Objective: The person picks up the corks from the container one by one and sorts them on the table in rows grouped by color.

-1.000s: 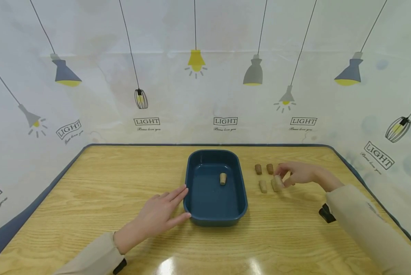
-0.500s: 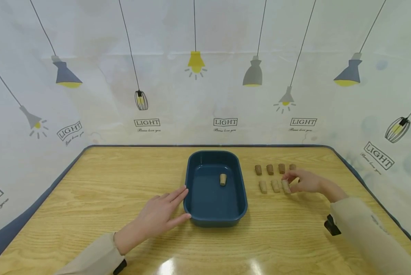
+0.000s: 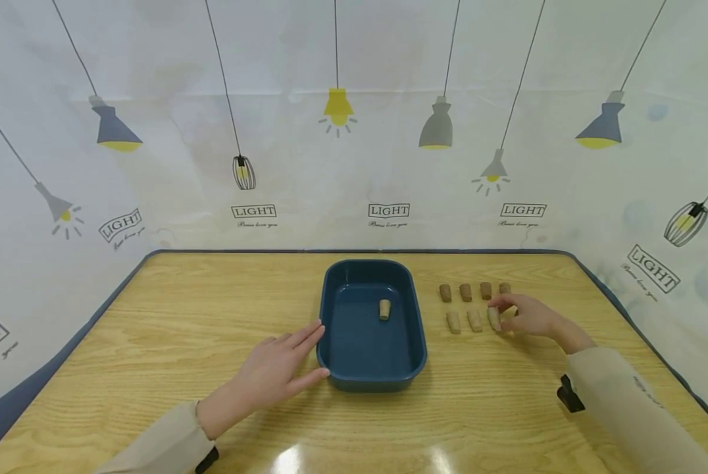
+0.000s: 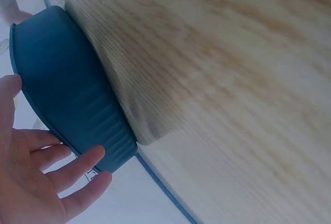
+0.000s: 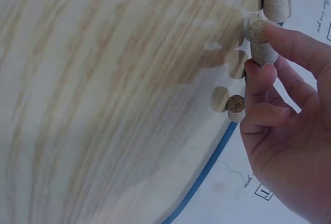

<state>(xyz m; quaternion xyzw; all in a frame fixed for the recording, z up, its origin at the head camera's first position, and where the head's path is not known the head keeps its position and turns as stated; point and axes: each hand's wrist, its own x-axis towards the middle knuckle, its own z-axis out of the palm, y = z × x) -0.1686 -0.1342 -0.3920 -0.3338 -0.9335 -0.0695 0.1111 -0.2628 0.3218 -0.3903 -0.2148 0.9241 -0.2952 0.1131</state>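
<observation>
My right hand pinches a pale cork between thumb and fingers, at the right end of the near row; the right wrist view shows this cork upright between the fingertips. To its left stand two more pale corks, one beside it and one farther along. Behind them is a row of several darker brown corks, the rightmost just beyond my fingers. With fingers extended, my left hand touches the left rim of a dark blue tray. One pale cork stands inside the tray.
A wooden table carries everything, with a dark blue border along its far edge. Behind and at the sides rises a pale backdrop printed with hanging lamps. A black strap part hangs under the right sleeve.
My right hand has moved a little right with the pale cork, from beside the second cork to the near row's right end. More brown corks now show. The left hand and tray stay put.
</observation>
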